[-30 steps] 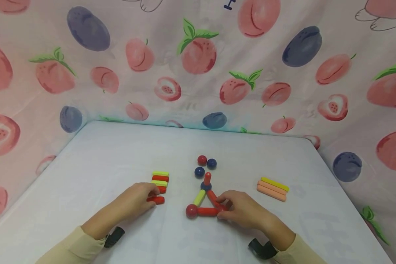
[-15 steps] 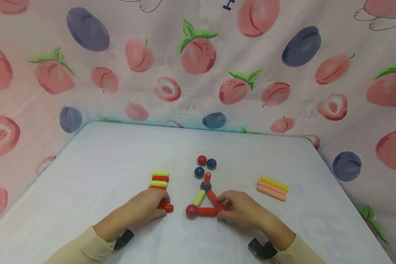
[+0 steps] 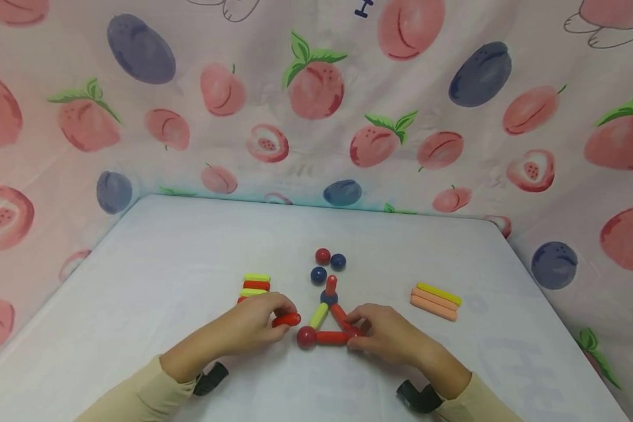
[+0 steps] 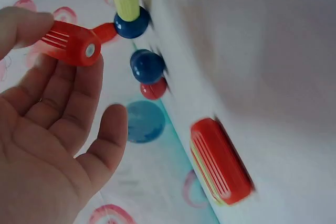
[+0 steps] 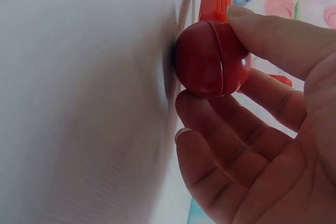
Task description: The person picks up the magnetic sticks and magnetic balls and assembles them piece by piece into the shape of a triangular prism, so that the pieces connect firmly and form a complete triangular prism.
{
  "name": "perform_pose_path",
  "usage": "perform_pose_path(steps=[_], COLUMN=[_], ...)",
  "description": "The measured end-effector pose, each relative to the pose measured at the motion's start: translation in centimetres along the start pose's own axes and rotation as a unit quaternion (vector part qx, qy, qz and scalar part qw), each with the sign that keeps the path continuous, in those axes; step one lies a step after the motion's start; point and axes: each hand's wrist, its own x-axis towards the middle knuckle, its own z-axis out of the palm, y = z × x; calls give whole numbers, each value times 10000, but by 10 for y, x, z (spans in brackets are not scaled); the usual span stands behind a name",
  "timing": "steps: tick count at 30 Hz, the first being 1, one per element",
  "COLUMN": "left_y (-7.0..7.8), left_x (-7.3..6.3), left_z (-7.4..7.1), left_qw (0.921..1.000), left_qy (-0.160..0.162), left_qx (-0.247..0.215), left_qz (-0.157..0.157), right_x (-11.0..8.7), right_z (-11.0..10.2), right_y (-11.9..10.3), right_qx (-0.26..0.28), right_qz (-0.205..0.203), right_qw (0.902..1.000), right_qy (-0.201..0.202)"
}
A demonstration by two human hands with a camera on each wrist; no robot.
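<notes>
My left hand point(image 3: 250, 328) pinches a ribbed red magnetic rod point(image 4: 71, 43) between thumb and fingers, a pale round disc showing in its end. The rod is just left of a triangle built of rods and balls. That triangle has a red ball point(image 3: 306, 337) at its left corner, a yellow-green rod point(image 3: 319, 316), a red front rod point(image 3: 331, 338) and a blue ball point(image 3: 329, 298) at the far corner. A short red rod point(image 3: 332, 283) stands up from the blue ball. My right hand point(image 3: 392, 337) grips the right corner's red ball point(image 5: 212, 59), thumb at the rod joint.
Behind the triangle lie a loose red ball point(image 3: 323, 256) and two blue balls point(image 3: 319, 275). Yellow-green and red rods point(image 3: 256, 285) form a row at left, partly behind my left hand. Longer orange and yellow rods point(image 3: 435, 302) lie at right. A fruit-print cloth point(image 3: 316, 158) hangs behind the white table point(image 3: 190, 246).
My left hand has taken the nearest red rod from the left row and carried it right, close to the triangle's left corner. My right hand has stayed on its ball.
</notes>
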Motion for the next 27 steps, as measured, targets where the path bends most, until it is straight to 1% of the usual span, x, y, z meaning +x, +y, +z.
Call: perform_pose_path(steps=[4,7,12,17,22,27], left_y=[7,10,13,15,17,17], left_x=[2,4,7,10,13,14], left_z=[1,3,6,9,12,14], left_qw=[9995,9989,9982,9973,9968,9970], left_qy=[76,99,71,8,-9,-1], left_qx=[-231,-327,-545,-687,-761,-739], left_qz=[222,310,250,274,259,220], right_x=[0,0,0,1,1,1], right_z=[0,0,0,-1,0,1], right_y=[0,1,2,2,2,3], right_qx=[3,-3,-19,-56,-17,5], right_qz=[36,20,-35,-71,-80,-50], right_qw=[10000,10000,10000,10000,10000,10000], right_qy=[0,4,13,22,29,36])
